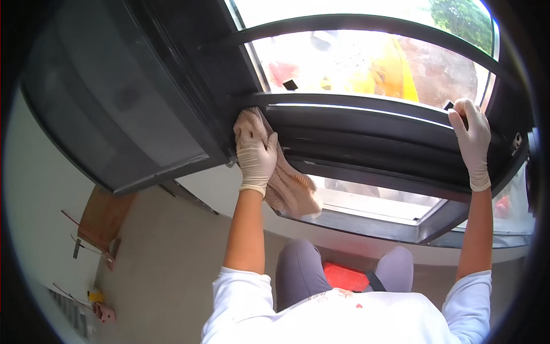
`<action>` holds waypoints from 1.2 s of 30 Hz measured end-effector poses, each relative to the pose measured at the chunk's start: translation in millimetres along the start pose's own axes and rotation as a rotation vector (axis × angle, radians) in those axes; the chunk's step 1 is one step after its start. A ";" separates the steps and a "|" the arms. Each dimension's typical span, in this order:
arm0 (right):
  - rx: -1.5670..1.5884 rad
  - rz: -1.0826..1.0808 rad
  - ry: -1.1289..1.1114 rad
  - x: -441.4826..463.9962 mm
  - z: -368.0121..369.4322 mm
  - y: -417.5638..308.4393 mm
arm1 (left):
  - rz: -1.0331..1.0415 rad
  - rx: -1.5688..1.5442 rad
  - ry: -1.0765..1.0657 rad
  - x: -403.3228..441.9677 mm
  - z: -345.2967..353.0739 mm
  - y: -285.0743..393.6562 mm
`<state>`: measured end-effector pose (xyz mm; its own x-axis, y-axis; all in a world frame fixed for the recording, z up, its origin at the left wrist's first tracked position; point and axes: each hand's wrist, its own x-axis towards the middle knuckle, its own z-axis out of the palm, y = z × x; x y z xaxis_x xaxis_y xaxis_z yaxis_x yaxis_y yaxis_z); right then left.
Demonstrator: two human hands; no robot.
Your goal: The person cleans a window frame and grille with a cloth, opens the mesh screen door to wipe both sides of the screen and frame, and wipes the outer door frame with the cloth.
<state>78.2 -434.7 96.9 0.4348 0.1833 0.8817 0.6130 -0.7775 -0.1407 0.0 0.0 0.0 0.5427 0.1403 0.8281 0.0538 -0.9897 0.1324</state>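
Note:
My left hand (256,159), in a white glove, presses a beige ribbed cloth (292,186) against the left part of a dark window frame (366,137). The loose end of the cloth hangs down past the lower rail. My right hand (474,129), gloved too, has its fingers curled over a rail at the right side of the frame, by a small black piece (448,106). Another small black piece (290,85) shows at the glass further left.
A dark framed panel (123,97) stands open on the left. Below my body is a red seat (344,276) between my knees. On the floor at left lie a brown board (106,218) and a pink object (104,311). Bright daylight comes through the glass.

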 end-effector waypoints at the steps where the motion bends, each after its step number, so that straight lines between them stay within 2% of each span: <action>1: 0.005 0.008 0.003 -0.2 0.8 -2.7 | 0.002 0.037 -0.095 0.4 -5.9 3.6; 2: 0.014 0.019 0.011 0.3 2.3 -5.3 | 0.011 0.079 -0.188 3.1 -13.0 7.1; 5: 0.012 0.026 -0.023 4.6 -2.3 -0.7 | -0.167 -0.717 -0.180 -16.7 -22.9 36.2; 6: 0.026 0.032 -0.026 3.6 -3.3 -2.4 | -0.207 -0.847 -0.163 -27.9 -27.1 40.7; 10: 0.037 -0.040 -0.037 -4.6 -9.9 1.0 | -0.253 -1.074 -0.182 -37.1 -63.9 74.4; 11: -0.153 -0.177 0.105 -13.1 -13.0 -14.1 | -0.231 -1.123 -0.191 -29.9 -73.9 86.1; 12: -0.240 -0.179 0.175 -29.4 -15.0 -30.0 | -0.193 -1.220 -0.161 -20.1 -83.3 102.7; 13: -0.197 -0.229 0.122 -49.4 -17.4 -38.7 | -0.162 -1.319 -0.132 -12.3 -91.4 118.3; 14: -0.008 -0.260 0.095 -68.7 -11.2 -50.6 | -0.122 -1.383 -0.067 -4.9 -93.6 128.2; 15: 0.196 -0.182 -0.002 -98.0 0.8 -59.7 | -0.082 -1.452 -0.002 2.8 -94.4 137.6; 17: 0.695 0.163 -0.251 -157.2 37.0 -93.7 | -0.131 -1.558 0.015 4.1 -102.3 160.3; 18: 0.633 0.416 -0.748 -165.0 27.8 -112.3 | -0.117 -1.518 0.057 7.7 -104.9 173.6; 20: 0.714 0.565 -1.068 -192.0 42.5 -125.7 | -0.159 -1.732 0.115 4.8 -96.7 194.9; 21: 0.837 0.591 -1.058 -219.3 58.4 -120.7 | -0.147 -1.802 0.134 3.9 -91.5 197.3; 24: 0.823 0.735 -0.866 -212.5 34.2 -109.7 | 0.023 -1.438 -0.068 -2.3 -65.6 181.1; 26: 0.761 0.915 -0.624 -213.0 14.9 -90.7 | 0.028 -1.195 -0.107 3.8 -48.8 183.5; 28: 0.705 0.821 -0.209 -213.8 -11.8 -62.9 | 0.117 -1.014 -0.163 4.2 -16.4 172.3; 29: 0.522 0.660 -0.051 -212.2 -24.1 -49.5 | 0.284 -0.785 -0.108 3.1 -1.6 172.7; 31: 0.094 0.330 0.159 -168.8 -53.2 -30.6 | 0.353 -0.694 -0.200 -15.8 25.8 180.0; 32: -0.068 0.380 0.091 -163.8 -61.9 -20.1 | 0.393 -0.651 -0.181 -15.3 26.1 185.8; 34: -0.218 0.300 0.033 -137.1 -52.5 7.9 | 0.473 -0.563 -0.141 -9.6 20.7 194.9; 36: -0.319 0.243 -0.008 -134.3 -36.3 16.6 | 0.451 -0.600 -0.175 -9.3 20.5 194.3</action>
<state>6.0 -494.1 -7.5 0.5479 -0.0249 0.8362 0.2567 -0.9463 -0.1964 22.5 -194.2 6.9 0.5318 -0.3288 0.7805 -0.6407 -0.7588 0.1169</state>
